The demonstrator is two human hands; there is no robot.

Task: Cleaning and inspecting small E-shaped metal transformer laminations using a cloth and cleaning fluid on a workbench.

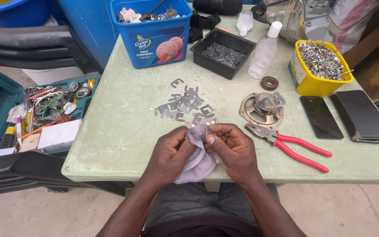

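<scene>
Presently left hand (169,153) and right hand (233,149), fingers pinched shut on grey cloth (198,160) and small metal plate (205,130), near table edge (110,173): plate likely slips off

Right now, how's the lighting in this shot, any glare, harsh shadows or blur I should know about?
Head view: soft, even daylight, with only faint shadows under the left hand and right hand; sharp focus on the grey cloth and the red-handled pliers; mild sheen on the two dark phones, no strong glare; wide-angle bending shows along the green table edges.
</scene>
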